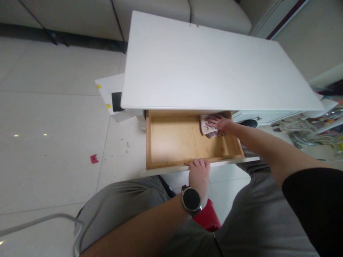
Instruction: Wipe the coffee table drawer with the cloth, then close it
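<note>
A wooden drawer (171,137) stands pulled out from under a white table (209,67). My left hand (198,175), with a black watch on its wrist, grips the drawer's front edge, fingers curled over it. My right hand (222,124) reaches into the drawer's back right corner and presses flat on a patterned cloth (205,127) that lies on the drawer floor. The rest of the drawer floor is bare wood.
A grey sofa (150,14) stands behind the table. White sheets and a black item (117,101) lie on the tiled floor at the table's left. A red scrap (94,159) lies on the tiles. Cluttered cables and objects (308,132) sit at right. My knees frame the drawer.
</note>
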`<state>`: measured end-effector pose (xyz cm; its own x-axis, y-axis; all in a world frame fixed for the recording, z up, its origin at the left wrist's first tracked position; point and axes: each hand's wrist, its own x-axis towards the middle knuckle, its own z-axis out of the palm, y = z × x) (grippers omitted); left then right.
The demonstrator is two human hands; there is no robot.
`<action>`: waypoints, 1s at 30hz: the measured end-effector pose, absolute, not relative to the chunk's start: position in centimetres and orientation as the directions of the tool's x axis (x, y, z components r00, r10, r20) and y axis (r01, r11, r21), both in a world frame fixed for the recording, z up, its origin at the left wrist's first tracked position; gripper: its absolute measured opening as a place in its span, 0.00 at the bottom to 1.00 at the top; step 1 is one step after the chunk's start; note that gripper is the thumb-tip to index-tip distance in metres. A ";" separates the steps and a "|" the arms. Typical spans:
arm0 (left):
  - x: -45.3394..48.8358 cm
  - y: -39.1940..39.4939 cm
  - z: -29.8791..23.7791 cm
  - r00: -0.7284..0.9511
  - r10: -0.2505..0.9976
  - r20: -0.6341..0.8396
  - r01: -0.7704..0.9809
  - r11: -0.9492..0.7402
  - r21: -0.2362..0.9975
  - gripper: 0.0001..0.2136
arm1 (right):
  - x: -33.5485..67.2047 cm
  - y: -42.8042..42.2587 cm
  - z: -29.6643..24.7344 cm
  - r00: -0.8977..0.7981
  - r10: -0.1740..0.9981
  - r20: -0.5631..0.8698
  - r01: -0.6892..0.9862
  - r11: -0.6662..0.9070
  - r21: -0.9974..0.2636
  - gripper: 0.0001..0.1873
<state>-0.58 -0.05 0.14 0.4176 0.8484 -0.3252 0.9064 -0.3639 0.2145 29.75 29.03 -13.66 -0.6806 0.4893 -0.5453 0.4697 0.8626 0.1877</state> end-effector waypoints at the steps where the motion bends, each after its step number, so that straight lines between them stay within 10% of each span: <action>1: -0.6 0.0 0.2 0.421 0.847 -0.325 0.905 -0.369 0.211 0.16 | 29.7 29.0 -13.7 -0.682 0.491 -0.542 0.465 0.863 0.197 0.53; 30: 1.7 -1.1 -2.1 0.306 0.888 -0.343 0.949 -0.259 0.178 0.21 | -4.0 23.0 -12.9 -0.798 0.516 -0.312 0.572 0.811 -0.121 0.40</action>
<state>1.69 -1.09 -2.15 0.3063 0.8879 -0.3432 0.9494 -0.2587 0.1779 -4.00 23.00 -12.93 -0.7976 0.5164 -0.3117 0.5723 0.8111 -0.1208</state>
